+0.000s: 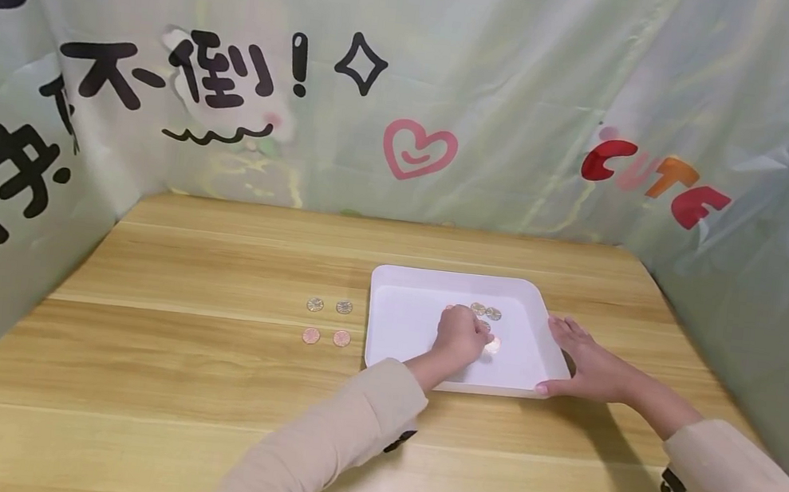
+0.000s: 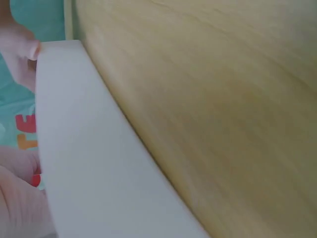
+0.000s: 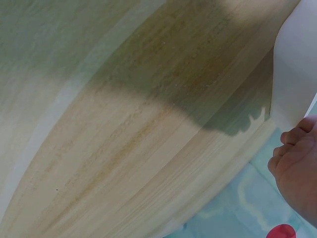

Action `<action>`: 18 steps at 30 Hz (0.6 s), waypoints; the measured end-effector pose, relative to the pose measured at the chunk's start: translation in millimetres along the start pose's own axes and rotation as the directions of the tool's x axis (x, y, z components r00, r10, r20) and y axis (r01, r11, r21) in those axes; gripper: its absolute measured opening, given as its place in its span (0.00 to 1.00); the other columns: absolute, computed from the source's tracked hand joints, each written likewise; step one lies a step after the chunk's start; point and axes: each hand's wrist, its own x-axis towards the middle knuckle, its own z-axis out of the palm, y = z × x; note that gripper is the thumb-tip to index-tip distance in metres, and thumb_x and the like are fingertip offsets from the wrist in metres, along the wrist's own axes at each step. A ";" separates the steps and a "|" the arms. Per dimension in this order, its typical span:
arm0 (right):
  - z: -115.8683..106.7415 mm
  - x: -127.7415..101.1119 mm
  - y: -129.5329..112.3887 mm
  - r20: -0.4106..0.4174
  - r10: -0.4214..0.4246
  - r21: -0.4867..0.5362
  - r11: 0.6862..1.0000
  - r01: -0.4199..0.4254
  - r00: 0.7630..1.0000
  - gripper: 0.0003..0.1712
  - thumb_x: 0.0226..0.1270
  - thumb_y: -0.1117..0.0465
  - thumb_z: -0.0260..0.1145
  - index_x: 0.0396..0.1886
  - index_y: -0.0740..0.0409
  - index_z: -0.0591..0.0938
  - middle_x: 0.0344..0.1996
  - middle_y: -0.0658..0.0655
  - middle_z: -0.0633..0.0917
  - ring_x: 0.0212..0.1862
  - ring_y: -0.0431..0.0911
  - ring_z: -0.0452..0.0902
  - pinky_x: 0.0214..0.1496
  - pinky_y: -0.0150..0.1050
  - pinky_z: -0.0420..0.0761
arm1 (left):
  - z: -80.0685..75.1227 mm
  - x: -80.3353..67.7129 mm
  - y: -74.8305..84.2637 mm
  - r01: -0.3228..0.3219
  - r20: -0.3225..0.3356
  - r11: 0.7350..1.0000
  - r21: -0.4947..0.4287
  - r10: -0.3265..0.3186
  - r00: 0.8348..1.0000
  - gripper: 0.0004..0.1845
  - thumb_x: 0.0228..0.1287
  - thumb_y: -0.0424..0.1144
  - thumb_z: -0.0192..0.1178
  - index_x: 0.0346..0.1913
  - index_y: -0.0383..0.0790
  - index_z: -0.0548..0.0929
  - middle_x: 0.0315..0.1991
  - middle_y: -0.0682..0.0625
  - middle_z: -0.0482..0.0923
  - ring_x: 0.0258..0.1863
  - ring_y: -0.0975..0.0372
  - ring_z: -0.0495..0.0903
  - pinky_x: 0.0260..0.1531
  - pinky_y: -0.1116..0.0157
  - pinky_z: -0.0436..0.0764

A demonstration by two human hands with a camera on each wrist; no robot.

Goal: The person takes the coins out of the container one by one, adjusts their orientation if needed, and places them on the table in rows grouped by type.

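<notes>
A: First entry, grip included?
B: Left hand [image 1: 460,335], lowered into the white tray [image 1: 404,323], fingers curled down among the coins [image 1: 493,314]. Coin pinched or not: cannot tell, fingertips hidden.
A: Second entry?
B: Right hand [image 1: 587,368], clamped on the right end of the white tray, thumb at the near corner, fingers at the right-hand rim.
A: Step in hand, and next call?
B: By judgement, picking coins singly from the white tray for laying out in rows, with the other hand as steady. Next, probably: a close fingertip pinch on one thin edge, a lift clear of the rim, a carry leftward.
A: Bearings?
B: White tray: flat on the wooden table [image 1: 171,383], long axis left to right. Coins inside: right of the middle, partly covered; round, so without long axis or pointing end.
A: Farther out?
B: Silver coins [image 1: 345,306], two, just left of the white tray, side by side. Copper coins [image 1: 341,338], two, directly nearer. Together, a square block, rows parallel to the long axis. Beyond: printed cloth [image 1: 528,76], hung as a backdrop.
</notes>
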 end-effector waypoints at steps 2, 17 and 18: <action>0.0 0.2 -0.2 0.002 0.000 0.001 1.000 0.000 1.000 0.65 0.44 0.44 0.74 0.68 0.77 0.49 0.67 0.79 0.51 0.68 0.73 0.42 0.63 0.68 0.52 | -6.6 -1.7 -0.6 0.000 0.024 1.000 -0.027 0.000 1.000 0.07 0.55 0.31 0.64 0.23 0.34 0.86 0.31 0.49 0.87 0.34 0.65 0.83 0.37 0.74 0.78; -0.8 -0.4 -0.9 0.004 0.007 0.005 1.000 -0.007 1.000 0.65 0.44 0.43 0.73 0.68 0.77 0.49 0.67 0.79 0.51 0.68 0.73 0.42 0.63 0.69 0.51 | -56.6 -11.2 -7.0 -0.043 0.108 0.993 -0.110 0.055 0.993 0.08 0.58 0.34 0.63 0.27 0.33 0.85 0.29 0.45 0.85 0.21 0.68 0.73 0.18 0.76 0.69; -1.0 -0.5 -1.1 0.004 0.006 0.004 1.000 -0.006 1.000 0.65 0.44 0.43 0.73 0.68 0.77 0.49 0.67 0.79 0.51 0.68 0.73 0.42 0.63 0.69 0.51 | -59.2 -11.6 -9.0 -0.045 0.105 0.992 -0.121 0.058 0.993 0.08 0.58 0.34 0.63 0.27 0.32 0.85 0.29 0.43 0.85 0.21 0.67 0.73 0.18 0.76 0.69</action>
